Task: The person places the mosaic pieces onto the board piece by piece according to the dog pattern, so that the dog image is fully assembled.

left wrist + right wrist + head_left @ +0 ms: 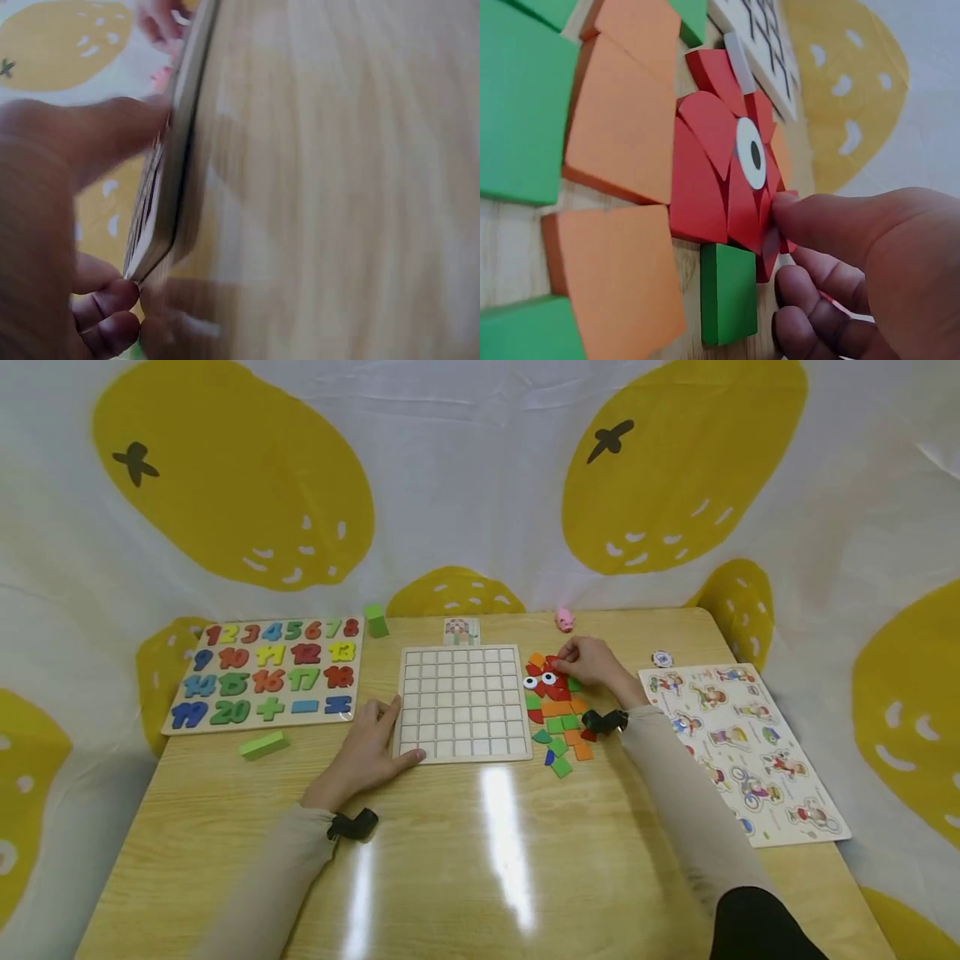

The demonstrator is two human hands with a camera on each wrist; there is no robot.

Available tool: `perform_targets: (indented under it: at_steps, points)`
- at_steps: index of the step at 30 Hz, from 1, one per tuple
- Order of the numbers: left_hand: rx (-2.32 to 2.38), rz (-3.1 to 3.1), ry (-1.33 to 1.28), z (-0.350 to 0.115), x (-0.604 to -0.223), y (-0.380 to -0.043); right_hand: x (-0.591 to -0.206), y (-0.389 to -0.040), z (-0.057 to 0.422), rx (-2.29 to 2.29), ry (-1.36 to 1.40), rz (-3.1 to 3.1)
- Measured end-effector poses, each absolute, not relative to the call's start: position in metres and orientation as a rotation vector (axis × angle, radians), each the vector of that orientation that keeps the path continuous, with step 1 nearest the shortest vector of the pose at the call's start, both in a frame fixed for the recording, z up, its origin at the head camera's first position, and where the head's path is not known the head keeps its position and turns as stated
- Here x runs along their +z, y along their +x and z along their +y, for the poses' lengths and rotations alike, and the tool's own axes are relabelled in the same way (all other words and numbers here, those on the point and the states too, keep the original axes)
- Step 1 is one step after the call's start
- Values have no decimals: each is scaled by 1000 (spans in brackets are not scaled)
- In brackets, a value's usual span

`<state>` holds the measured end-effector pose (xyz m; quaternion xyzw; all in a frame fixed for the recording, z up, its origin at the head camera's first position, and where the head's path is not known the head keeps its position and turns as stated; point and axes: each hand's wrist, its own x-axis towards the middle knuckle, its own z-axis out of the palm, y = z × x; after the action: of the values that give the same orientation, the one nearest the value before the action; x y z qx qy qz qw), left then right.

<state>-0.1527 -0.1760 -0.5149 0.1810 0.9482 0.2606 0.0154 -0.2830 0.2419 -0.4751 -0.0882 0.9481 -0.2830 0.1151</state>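
Hands apart. Board (463, 703) held at near-left corner by left hand (363, 750); red piece (788, 246) pinched by right hand (591, 662) among tiles (557, 708), right of board.

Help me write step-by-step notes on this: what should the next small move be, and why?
I'd probably have the right hand lift the red piece at its thumb and bring it toward the gridded board. The thumb touches that piece, the left hand holds the board at its near left corner, and the board's squares show bare wood.
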Motion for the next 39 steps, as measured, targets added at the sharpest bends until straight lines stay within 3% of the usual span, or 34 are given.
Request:
perform_targets:
  at_steps: [16, 23, 30, 39]
  points:
    - [899, 3043, 531, -177, -533, -147, -467, -277, 257, -1432, -107, 2566]
    - [901, 3056, 509, -175, -533, -147, -457, -282, 203, -1660, -300, 2541]
    - [903, 3051, 497, -176, -533, -149, -468, -293, 135, -1884, -250, 2363]
    - [906, 3037, 468, -174, -536, -147, -491, -304, 63, -1666, -396, 2504]
